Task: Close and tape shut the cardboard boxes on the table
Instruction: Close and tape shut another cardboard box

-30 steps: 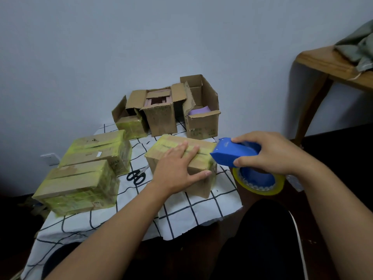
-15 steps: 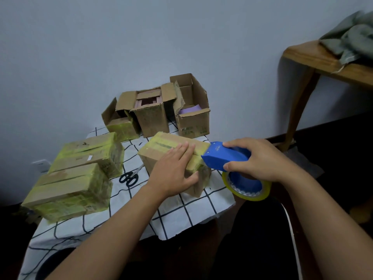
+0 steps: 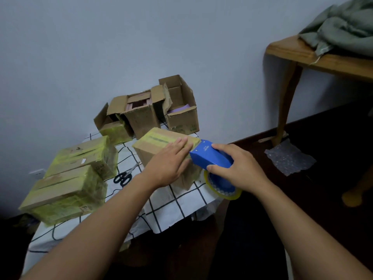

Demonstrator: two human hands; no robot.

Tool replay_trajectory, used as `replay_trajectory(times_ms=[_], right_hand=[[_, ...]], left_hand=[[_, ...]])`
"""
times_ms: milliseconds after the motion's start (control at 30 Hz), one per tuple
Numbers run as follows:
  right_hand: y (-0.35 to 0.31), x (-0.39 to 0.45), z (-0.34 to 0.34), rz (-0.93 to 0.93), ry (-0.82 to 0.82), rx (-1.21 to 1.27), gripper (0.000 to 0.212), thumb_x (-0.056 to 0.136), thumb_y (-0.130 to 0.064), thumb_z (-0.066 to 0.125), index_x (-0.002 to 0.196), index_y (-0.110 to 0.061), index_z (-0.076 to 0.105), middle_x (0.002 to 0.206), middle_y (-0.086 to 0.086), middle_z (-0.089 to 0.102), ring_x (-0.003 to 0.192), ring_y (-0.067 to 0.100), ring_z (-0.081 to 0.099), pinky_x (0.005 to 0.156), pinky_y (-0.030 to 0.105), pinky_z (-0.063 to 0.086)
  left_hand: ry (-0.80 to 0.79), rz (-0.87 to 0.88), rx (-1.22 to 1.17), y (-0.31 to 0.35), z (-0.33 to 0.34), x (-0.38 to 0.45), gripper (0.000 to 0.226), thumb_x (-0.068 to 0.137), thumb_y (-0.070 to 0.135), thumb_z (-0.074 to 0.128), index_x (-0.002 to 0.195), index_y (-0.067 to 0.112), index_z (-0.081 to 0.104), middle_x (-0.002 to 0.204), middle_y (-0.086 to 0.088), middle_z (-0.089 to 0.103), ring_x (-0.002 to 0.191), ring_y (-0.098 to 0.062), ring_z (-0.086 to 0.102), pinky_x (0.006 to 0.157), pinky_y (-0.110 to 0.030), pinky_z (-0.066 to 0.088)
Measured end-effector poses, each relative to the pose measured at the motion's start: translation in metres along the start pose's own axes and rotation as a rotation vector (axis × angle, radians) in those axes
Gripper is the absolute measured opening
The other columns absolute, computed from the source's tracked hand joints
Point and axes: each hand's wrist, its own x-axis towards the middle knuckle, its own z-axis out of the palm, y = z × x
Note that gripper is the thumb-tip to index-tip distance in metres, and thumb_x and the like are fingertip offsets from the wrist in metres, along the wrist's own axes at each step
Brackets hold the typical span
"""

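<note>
A closed cardboard box (image 3: 155, 141) with yellow tape along its top stands on the checked tablecloth (image 3: 171, 205). My left hand (image 3: 168, 163) lies flat on the box's top and near side, fingers straight. My right hand (image 3: 238, 170) grips a blue tape dispenser (image 3: 210, 156) with a yellowish tape roll (image 3: 232, 195) below it. The dispenser's front edge touches the box's right end. Two taped boxes (image 3: 80, 156) (image 3: 62, 195) sit at the left. Three open boxes (image 3: 113, 126) (image 3: 141, 116) (image 3: 181, 114) stand at the back by the wall.
Black-handled scissors (image 3: 126, 175) lie on the cloth between the taped boxes and the held box. A wooden table (image 3: 314, 57) with a grey-green cloth bundle (image 3: 347, 27) stands at the right. A sheet of bubble wrap (image 3: 288, 157) lies on the dark floor.
The view has shifted left and tilted. The dispenser has moved closer onto the box's right end, and my left hand has slid slightly up over the top.
</note>
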Motion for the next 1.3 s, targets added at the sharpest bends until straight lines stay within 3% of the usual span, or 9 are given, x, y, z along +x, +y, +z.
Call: replay_trajectory(times_ms=[133,200,400,533,700,933,1100,1200,1300], right_hand=[[-0.004,-0.007,0.006,0.011,0.003,0.027,0.064,0.079,-0.055,0.074,0.138,-0.039,0.054,0.130,-0.013,0.056,0.113,0.011,0.054,0.096,0.036,0.048],[-0.008,-0.010,0.007,0.017,-0.005,-0.004,0.064,0.080,-0.056,0.072,0.139,-0.039,0.053,0.131,-0.013,0.055,0.114,0.012,0.054,0.096,0.036,0.048],[-0.013,-0.022,-0.009,0.050,-0.074,-0.143,0.063,0.080,-0.057,0.067,0.139,-0.042,0.050,0.133,-0.015,0.054,0.117,0.014,0.053,0.097,0.039,0.046],[-0.015,-0.026,-0.022,0.068,-0.151,-0.216,0.064,0.080,-0.058,0.067,0.139,-0.043,0.049,0.132,-0.014,0.054,0.116,0.016,0.053,0.091,0.036,0.045],[-0.035,-0.007,-0.020,0.053,-0.286,-0.393,0.061,0.081,-0.055,0.064,0.139,-0.040,0.050,0.128,-0.005,0.056,0.103,0.019,0.053,0.077,0.035,0.046],[-0.072,0.035,-0.015,0.119,-0.414,-0.469,0.042,0.066,-0.046,0.073,0.103,-0.027,0.070,0.096,0.000,0.066,0.083,0.021,0.063,0.076,0.034,0.056],[-0.087,0.055,-0.015,0.133,-0.483,-0.534,0.034,0.065,-0.045,0.078,0.085,-0.021,0.064,0.089,0.004,0.065,0.077,0.023,0.063,0.067,0.031,0.053],[-0.083,0.055,-0.011,0.165,-0.564,-0.590,0.036,0.066,-0.047,0.079,0.082,-0.020,0.060,0.093,0.004,0.064,0.081,0.023,0.064,0.073,0.033,0.055],[-0.066,0.043,-0.008,0.193,-0.530,-0.608,0.035,0.067,-0.048,0.077,0.077,-0.021,0.057,0.087,0.001,0.063,0.079,0.022,0.064,0.076,0.035,0.057]], left_hand=[[-0.037,-0.046,0.016,-0.002,-0.002,-0.002,0.069,0.096,0.058,0.009,0.157,0.026,0.015,0.165,-0.006,0.011,0.152,-0.030,0.006,0.123,-0.041,0.007],[-0.048,-0.072,0.021,-0.001,-0.002,-0.002,0.058,0.103,0.048,0.019,0.157,0.028,0.013,0.165,-0.006,0.010,0.151,-0.032,0.006,0.123,-0.042,0.008],[-0.032,-0.045,-0.001,-0.003,0.000,-0.003,0.052,0.105,0.036,0.027,0.155,0.036,0.012,0.164,-0.009,0.012,0.151,-0.035,0.010,0.123,-0.043,0.010],[-0.001,-0.055,-0.063,0.004,-0.001,-0.005,0.051,0.106,0.030,0.033,0.154,0.041,0.017,0.165,-0.006,0.011,0.152,-0.028,0.007,0.122,-0.040,0.005],[-0.001,-0.164,-0.285,0.006,-0.006,-0.003,0.053,0.101,0.040,0.023,0.153,0.037,0.026,0.164,0.004,0.016,0.152,-0.017,0.008,0.123,-0.038,0.006],[0.073,-0.202,-0.202,0.008,0.004,0.005,0.049,0.105,0.043,0.036,0.153,0.034,0.030,0.162,0.006,0.024,0.150,-0.018,0.016,0.120,-0.037,0.014],[0.065,-0.192,-0.183,0.007,0.004,0.006,0.050,0.105,0.042,0.035,0.153,0.033,0.028,0.162,0.006,0.022,0.151,-0.018,0.015,0.119,-0.037,0.014],[0.056,-0.200,-0.184,0.006,0.003,0.005,0.053,0.103,0.046,0.038,0.153,0.035,0.027,0.162,0.007,0.022,0.151,-0.018,0.014,0.120,-0.038,0.013],[0.071,-0.212,-0.161,0.008,0.004,0.002,0.055,0.101,0.050,0.041,0.153,0.038,0.026,0.162,0.008,0.022,0.150,-0.018,0.015,0.119,-0.038,0.014]])
